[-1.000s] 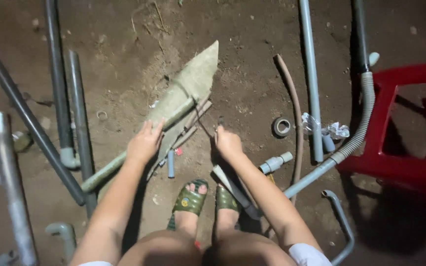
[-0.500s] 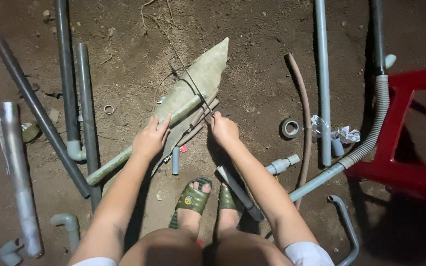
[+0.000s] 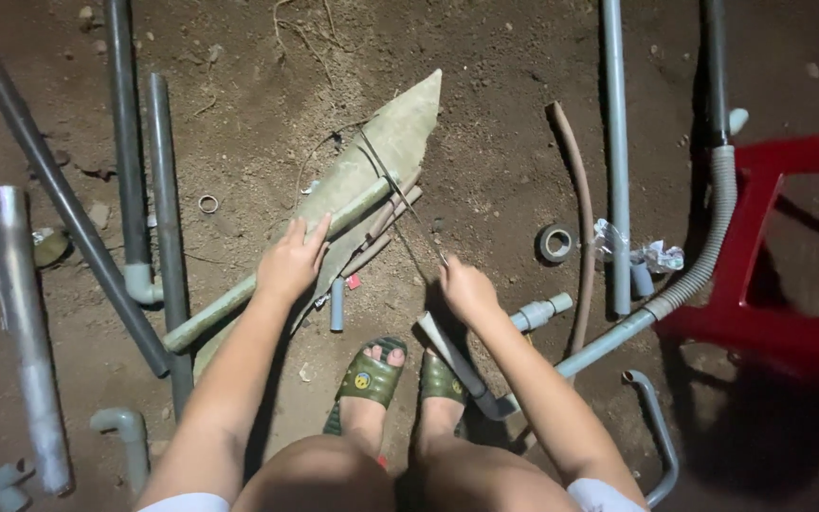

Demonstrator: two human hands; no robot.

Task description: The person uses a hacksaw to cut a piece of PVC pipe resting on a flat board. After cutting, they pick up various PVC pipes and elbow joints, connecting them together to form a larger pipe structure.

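In the head view, the left hand [image 3: 288, 267] lies flat, fingers together, on a greenish pipe [image 3: 272, 273] over a pointed slab [image 3: 392, 133]. The right hand [image 3: 466, 289] pinches a thin dark wire [image 3: 386, 175] that runs from its fingers up across the slab. A tape roll [image 3: 555, 243] lies right of the right hand.

Two hands [image 3: 291, 265], one tape roll [image 3: 555, 243]

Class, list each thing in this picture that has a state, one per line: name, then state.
Left hand: pressed flat on the green pipe.
Right hand: pinching a thin wire.
Green pipe: lying on the slab.
Slab: flat on the dirt.
Tape roll: lying flat.
Red stool: standing upright.
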